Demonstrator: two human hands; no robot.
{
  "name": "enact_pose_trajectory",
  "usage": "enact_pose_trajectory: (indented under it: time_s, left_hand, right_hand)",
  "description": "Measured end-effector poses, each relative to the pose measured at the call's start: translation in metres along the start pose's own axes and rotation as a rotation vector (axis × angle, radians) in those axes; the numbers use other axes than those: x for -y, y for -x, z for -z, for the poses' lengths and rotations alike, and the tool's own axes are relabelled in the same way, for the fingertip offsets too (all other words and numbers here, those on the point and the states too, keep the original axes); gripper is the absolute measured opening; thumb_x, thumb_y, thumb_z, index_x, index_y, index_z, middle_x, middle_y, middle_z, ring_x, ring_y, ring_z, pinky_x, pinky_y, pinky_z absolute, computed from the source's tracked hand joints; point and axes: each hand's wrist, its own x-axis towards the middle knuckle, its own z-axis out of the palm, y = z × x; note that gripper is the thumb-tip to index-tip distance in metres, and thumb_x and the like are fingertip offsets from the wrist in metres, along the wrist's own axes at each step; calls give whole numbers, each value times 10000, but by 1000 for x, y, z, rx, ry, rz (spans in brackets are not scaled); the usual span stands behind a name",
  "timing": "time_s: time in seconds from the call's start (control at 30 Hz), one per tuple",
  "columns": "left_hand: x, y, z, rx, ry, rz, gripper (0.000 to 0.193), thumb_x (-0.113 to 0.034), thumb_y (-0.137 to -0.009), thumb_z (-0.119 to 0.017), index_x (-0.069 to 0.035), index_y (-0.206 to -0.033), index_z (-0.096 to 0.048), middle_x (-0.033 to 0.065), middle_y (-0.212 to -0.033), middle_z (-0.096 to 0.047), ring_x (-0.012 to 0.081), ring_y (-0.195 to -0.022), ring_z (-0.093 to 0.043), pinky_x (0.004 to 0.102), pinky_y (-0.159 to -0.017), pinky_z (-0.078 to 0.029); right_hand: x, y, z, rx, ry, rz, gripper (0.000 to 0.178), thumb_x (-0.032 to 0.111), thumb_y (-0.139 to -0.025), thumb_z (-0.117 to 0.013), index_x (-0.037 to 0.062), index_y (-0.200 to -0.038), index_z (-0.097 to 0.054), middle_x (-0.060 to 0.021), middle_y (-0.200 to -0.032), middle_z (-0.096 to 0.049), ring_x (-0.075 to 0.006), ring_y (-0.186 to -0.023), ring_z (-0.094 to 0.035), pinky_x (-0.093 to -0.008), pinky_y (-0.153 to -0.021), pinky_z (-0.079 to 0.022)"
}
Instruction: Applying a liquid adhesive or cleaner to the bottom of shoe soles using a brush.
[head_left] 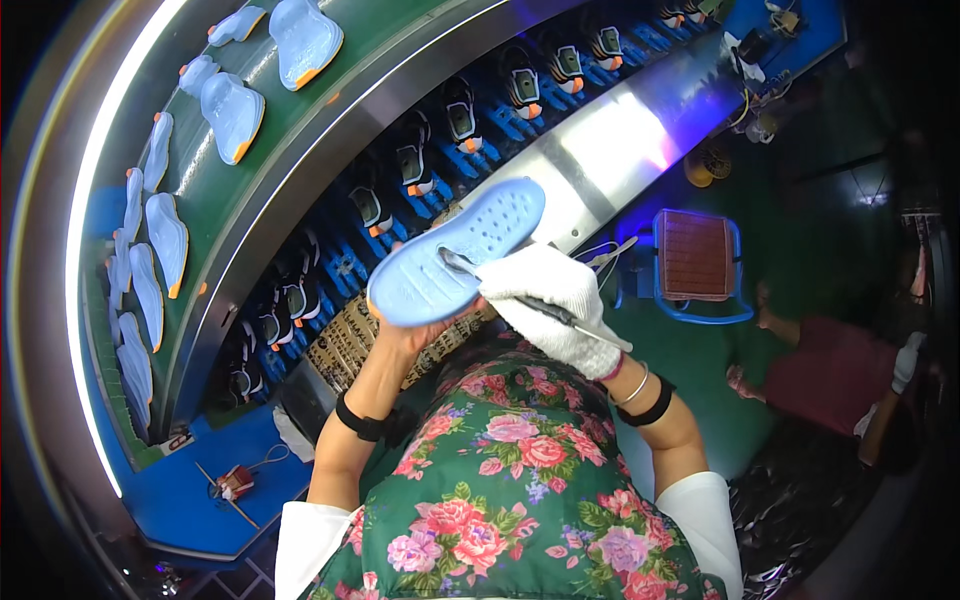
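A light blue shoe sole (410,275) with a row of small holes at its far end is tilted up in front of me. My bare left hand (420,337) grips it from beneath, most of its fingers hidden behind the sole. A white knitted glove covers my right hand (550,290), which is closed around a thin brush (458,262). The brush's dark tip touches the upper face of the sole near its middle. Its handle runs back across the gloved palm toward my wrist.
Several blue soles with orange ends (232,115) lie on a green conveyor (200,235) at the left. Shoe uppers (462,115) stand in a row on blue holders beyond. A blue-framed stool (697,255) is at the right; another person (830,370) sits behind it.
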Motion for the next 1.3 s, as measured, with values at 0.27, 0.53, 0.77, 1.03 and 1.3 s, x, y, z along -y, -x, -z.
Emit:
enact_pose_trajectory:
  time_s: [0.27, 0.53, 0.77, 1.03, 1.3]
  left_hand:
    - [29, -10, -27, 253, 247, -77, 870, -481, -746, -695, -130, -1498, -432, 208, -1458, -511, 467, -1289, -524, 762, -1075, -312]
    - [49, -18, -68, 362, 504, 16, 944, -712, -835, -631, -114, -1525, -393, 179, -1491, -492, 437, -1299, -532, 679, -1021, -451]
    - [58, -6, -64, 111, -70, -54, 960, -729, -853, -583, -97, -1536, -349, 209, -1481, -481, 436, -1292, -535, 682, -1017, -458]
    - [67, -14, -51, 428, 456, -44, 895, -703, -898, -541, -86, -1526, -380, 187, -1496, -483, 361, -1335, -523, 551, -1132, -403]
    - [44, -34, -72, 244, 240, -162, 984, -769, -898, -463, -73, -1569, -276, 232, -1530, -421, 377, -1394, -446, 519, -1165, -371]
  right_hand:
    - [9, -3, 5, -246, -42, -95, 218, -31, -779, -772, 14, -993, -762, -131, -982, -759, -195, -848, -728, -312, -743, -580]
    - [25, -37, 29, -179, 262, 230, 281, 9, -773, -761, 52, -1051, -769, -106, -1012, -764, -249, -915, -735, -340, -828, -571]
    - [23, -29, 30, -15, 470, 300, 346, 46, -838, -695, 54, -1183, -713, -103, -1196, -711, -266, -1054, -694, -399, -935, -544]
    - [42, -37, 31, -196, 198, 168, 249, -54, -743, -760, 64, -961, -758, -140, -996, -751, -277, -899, -721, -362, -797, -569]
    - [23, -22, 25, -70, 59, 248, 204, -28, -773, -745, 24, -971, -740, -139, -1012, -750, -277, -927, -723, -370, -835, -560]
